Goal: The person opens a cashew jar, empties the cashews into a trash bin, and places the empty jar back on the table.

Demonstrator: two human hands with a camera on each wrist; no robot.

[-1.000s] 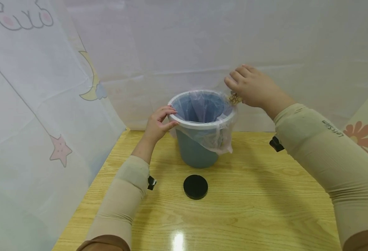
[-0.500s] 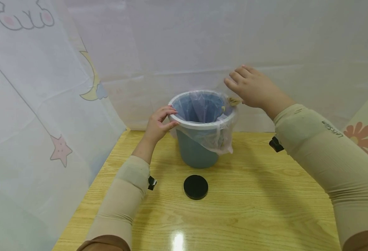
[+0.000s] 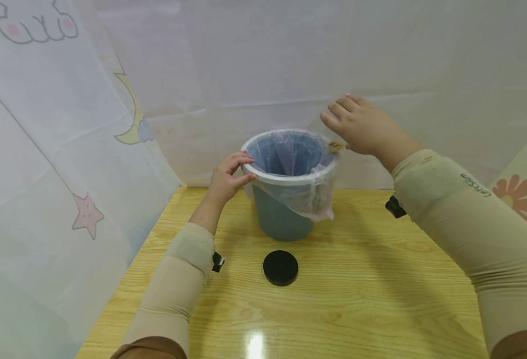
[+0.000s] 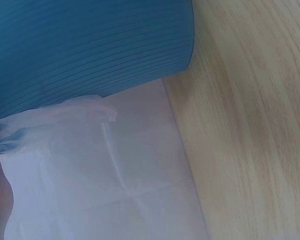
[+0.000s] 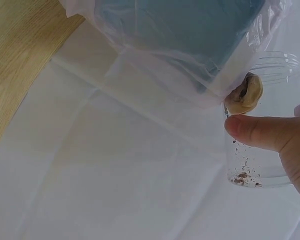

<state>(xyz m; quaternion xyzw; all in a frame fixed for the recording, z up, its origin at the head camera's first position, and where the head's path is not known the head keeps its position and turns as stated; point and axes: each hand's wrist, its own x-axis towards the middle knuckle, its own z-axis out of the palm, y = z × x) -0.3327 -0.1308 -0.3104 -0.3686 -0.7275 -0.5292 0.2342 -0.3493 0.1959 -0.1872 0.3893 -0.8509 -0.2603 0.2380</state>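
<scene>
My left hand point(image 3: 225, 178) grips the white rim of a blue-grey bin point(image 3: 281, 217), thumb outside and fingers over the edge. A thin pinkish plastic bag point(image 3: 301, 202) lines the bin and hangs over its rim. At the bin's right side, my right hand point(image 3: 367, 124) holds a clear jar point(image 5: 247, 160), tipped with its threaded mouth at the bag. Near that mouth lies a curled tan piece with a dark hollow point(image 5: 244, 95), resembling dried mushroom. Dark crumbs cling near the jar's base. The right hand's fingers are mostly hidden behind the jar in the right wrist view.
A round black lid point(image 3: 280, 268) lies on the wooden table point(image 3: 357, 299) in front of the bin. Behind the table hangs a pale printed cloth point(image 3: 263, 65), which also covers the left side.
The cluster of tan pieces at the jar's mouth has shrunk to one visible piece. Half a second ago, a piece showed over the bin's opening. Both hands have hardly moved.
</scene>
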